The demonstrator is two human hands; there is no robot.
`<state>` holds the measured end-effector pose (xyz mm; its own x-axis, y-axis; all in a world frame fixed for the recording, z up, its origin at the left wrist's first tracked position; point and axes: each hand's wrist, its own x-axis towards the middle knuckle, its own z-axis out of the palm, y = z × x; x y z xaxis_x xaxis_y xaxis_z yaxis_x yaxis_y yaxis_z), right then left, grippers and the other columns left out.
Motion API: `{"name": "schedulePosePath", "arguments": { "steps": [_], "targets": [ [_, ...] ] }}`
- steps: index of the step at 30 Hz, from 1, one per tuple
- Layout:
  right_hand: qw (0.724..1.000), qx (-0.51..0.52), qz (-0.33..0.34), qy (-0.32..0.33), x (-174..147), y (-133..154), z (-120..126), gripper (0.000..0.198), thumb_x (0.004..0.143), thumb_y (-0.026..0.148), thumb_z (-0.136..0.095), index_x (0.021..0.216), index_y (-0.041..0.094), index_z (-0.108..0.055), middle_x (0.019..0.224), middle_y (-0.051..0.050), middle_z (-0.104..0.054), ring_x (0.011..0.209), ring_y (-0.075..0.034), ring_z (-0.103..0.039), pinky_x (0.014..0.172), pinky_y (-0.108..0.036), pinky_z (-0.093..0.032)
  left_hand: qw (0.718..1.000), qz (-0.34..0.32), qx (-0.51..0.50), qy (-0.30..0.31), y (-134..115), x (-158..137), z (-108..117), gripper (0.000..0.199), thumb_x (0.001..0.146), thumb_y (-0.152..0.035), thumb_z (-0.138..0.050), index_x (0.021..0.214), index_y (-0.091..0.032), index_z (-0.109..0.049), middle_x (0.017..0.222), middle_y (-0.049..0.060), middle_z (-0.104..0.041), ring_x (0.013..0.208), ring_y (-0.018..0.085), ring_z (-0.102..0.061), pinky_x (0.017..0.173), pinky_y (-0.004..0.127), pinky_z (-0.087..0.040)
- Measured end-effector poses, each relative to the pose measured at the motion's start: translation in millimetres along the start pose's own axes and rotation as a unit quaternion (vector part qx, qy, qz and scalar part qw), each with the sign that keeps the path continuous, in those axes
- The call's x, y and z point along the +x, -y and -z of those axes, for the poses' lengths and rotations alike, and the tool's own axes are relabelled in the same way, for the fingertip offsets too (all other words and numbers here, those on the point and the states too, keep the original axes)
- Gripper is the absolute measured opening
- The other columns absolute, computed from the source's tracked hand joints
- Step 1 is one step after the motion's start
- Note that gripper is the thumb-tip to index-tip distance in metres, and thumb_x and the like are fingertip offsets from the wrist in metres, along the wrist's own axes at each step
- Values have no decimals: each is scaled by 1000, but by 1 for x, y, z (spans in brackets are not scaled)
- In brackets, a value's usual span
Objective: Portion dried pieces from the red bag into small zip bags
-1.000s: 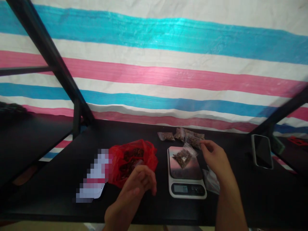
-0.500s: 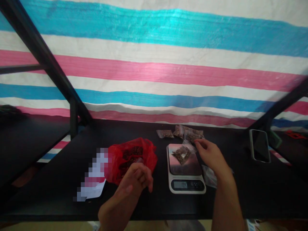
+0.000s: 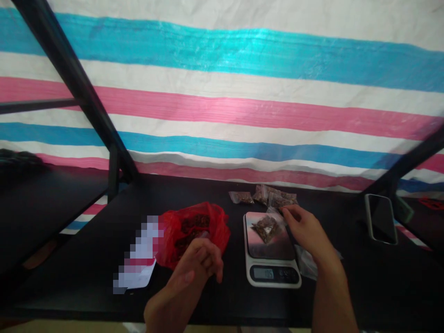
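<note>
The grey rectangular display point(image 3: 265, 274) on the black front panel point(image 3: 286, 274) of the white plastic scale point(image 3: 272, 262) with a shiny metal plate point(image 3: 263, 249) reads 105, any decimal point being too small to tell.

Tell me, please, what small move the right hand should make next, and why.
Probably ease the right hand away from the bag on the scale: its fingertips are at or near the bag's clear upper end, and the display shows digits, so a touch might disturb the reading.
</note>
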<state>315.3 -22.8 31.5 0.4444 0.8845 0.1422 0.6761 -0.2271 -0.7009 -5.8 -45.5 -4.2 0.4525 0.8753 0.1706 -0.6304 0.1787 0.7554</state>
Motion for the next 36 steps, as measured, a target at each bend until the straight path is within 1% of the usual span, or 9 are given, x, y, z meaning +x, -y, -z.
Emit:
{"name": "schedulePosePath", "arguments": {
  "steps": [11, 13, 17, 21, 23, 26, 30, 32, 36],
  "targets": [
    [999, 4, -5, 42, 3, -3, -9, 25, 85, 43, -60, 86, 23, -75, 94, -12, -81, 90, -32, -74, 84, -42, -53, 1000, -6, -1, 16, -9, 0, -4, 34, 89, -46, -69, 110, -20, -76, 100, 8, -67, 90, 23, -60, 81, 35, -51],
    [999, 4, 34, 31, 2, 2, -8, 22, 84, 40, -60, 84, 24, -74, 93, -11, -79, 91, -32, -72, 87, -44, -51, 1000, -3, -3, 15, -8, 1, -4, 34, 88, -45, -69, 110, -21, -76, 100, 8, -67, 91, 23, -61, 81, 34, -51],
    [980, 53, 188, 30, -7, 26, -3, 18, 90, 35, -61, 82, 25, -73, 97, -8, -74, 101, -29, -66, 98, -44, -44, 1000, -12, 8, 1, 1, 3, -4, 33, 88, -46, -73, 110, -21, -77, 102, 8, -69, 94, 23, -65, 82, 34, -54],
    [953, 151, 252, 72, -26, 70, -8, 14, 95, 29, -64, 88, 27, -76, 107, -5, -69, 110, -24, -62, 99, -36, -42, 992, -88, 60, -65, 15, 6, -6, 45, 89, -50, -80, 128, -29, -71, 135, 9, -71, 131, 30, -63, 110, 40, -53],
    [940, 201, 263, 82, -35, 93, -20, 13, 96, 28, -65, 88, 26, -74, 103, -3, -66, 103, -21, -60, 91, -32, -43, 985, -121, 93, -81, 21, 6, -7, 57, 87, -49, -85, 137, -32, -64, 147, 8, -67, 142, 30, -59, 119, 43, -48],
    [931, 249, 241, 111, -45, 119, -48, 16, 99, 31, -63, 87, 24, -70, 89, -1, -62, 86, -19, -58, 79, -31, -44, 978, -94, 125, -136, 25, 8, -8, 65, 84, -47, -89, 139, -29, -60, 133, 11, -75, 122, 30, -74, 106, 44, -60],
    [928, 257, 205, 173, -53, 132, -85, 15, 102, 29, -59, 94, 22, -71, 93, -2, -64, 89, -20, -61, 82, -32, -48, 932, -73, 161, -316, 17, 12, -3, 58, 84, -61, -82, 121, -20, -65, 93, 9, -81, 87, 30, -81, 77, 41, -67],
    [926, 236, 213, 206, -55, 130, -98, 14, 102, 26, -60, 98, 23, -74, 99, -3, -65, 98, -21, -63, 91, -35, -49, 910, -96, 195, -353, 10, 13, 4, 58, 84, -65, -79, 115, -18, -66, 92, 10, -81, 86, 30, -80, 77, 43, -67],
    [927, 184, 217, 244, -56, 127, -113, 17, 99, 16, -63, 101, 25, -77, 109, -4, -67, 111, -23, -63, 101, -38, -48, 858, -145, 308, -385, -1, 11, 18, 52, 86, -66, -75, 110, -19, -70, 108, 12, -81, 99, 30, -79, 90, 44, -64]
  ]
}}
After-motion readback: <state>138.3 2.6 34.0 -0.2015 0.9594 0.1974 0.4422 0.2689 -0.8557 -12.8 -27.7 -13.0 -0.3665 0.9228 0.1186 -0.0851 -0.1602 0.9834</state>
